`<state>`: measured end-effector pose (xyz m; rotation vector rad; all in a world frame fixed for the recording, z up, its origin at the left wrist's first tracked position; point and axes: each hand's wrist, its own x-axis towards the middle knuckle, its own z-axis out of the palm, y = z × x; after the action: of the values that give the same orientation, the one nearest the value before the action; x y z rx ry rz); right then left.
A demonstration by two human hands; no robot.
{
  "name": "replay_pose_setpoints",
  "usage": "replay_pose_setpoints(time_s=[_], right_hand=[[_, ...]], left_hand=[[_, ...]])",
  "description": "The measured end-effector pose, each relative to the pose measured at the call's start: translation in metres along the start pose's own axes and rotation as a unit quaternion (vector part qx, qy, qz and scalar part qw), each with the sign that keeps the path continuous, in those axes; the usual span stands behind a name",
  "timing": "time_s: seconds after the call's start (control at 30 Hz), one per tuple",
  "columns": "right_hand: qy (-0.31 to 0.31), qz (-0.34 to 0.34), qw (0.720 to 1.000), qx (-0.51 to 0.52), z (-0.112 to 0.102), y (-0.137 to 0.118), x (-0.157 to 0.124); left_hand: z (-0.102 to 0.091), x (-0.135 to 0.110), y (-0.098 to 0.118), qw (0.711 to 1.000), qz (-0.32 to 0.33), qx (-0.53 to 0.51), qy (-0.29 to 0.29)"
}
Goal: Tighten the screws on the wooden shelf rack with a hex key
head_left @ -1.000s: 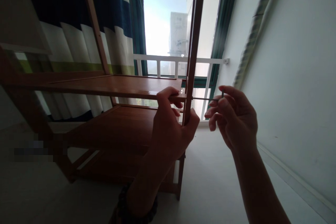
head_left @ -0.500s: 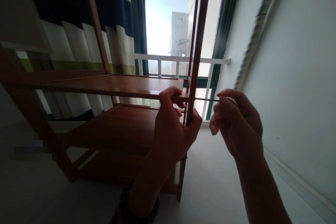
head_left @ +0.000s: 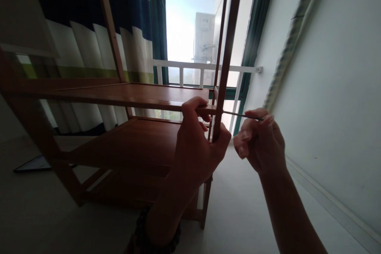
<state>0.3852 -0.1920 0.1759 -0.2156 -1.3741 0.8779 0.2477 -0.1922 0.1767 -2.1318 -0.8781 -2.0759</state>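
Note:
A brown wooden shelf rack [head_left: 125, 94] stands before me. My left hand [head_left: 198, 143] wraps around the joint where a shelf's front rail meets the upright post [head_left: 228, 47], fingers over the rail and thumb by the post. To the right of the post, my right hand [head_left: 260, 137] pinches a thin metal hex key [head_left: 236, 114] between thumb and forefinger, with the other fingers curled. The key's far tip meets the post's outer side at rail height. Whatever fastener it touches is too small to make out.
Behind the rack are a window with a white railing [head_left: 190, 64] and a striped curtain [head_left: 86, 43]. A white wall [head_left: 333, 99] with a wrapped pipe [head_left: 285, 51] runs along the right. A flat dark-edged object [head_left: 32, 164] lies on the floor at left.
My right hand has shifted slightly left and down, its fingers rolling around the hex key, more of which now shows. My left hand keeps its hold on the joint.

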Motion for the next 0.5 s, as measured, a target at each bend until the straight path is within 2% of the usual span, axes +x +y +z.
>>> replay_pose_setpoints(time_s=[0.1,0.2,0.33,0.43,0.5], right_hand=[[0.068,0.016,0.997,0.011,0.015,-0.003,0.000],[0.087,0.040,0.995,0.027,0.020,-0.006,0.000],[0.058,0.015,0.998,0.031,0.013,-0.005,0.000],[0.013,-0.018,1.000,0.001,0.001,0.001,0.001],[0.015,-0.044,0.998,-0.035,-0.004,0.006,0.002]], left_hand=[[0.001,0.000,0.000,1.000,-0.002,0.000,-0.001],[0.001,0.000,0.000,1.000,-0.005,-0.001,0.000],[0.000,0.000,0.002,1.000,-0.012,-0.003,-0.001],[0.000,0.000,0.001,1.000,-0.008,-0.005,-0.003],[0.000,0.000,0.000,1.000,-0.002,-0.007,-0.003]])
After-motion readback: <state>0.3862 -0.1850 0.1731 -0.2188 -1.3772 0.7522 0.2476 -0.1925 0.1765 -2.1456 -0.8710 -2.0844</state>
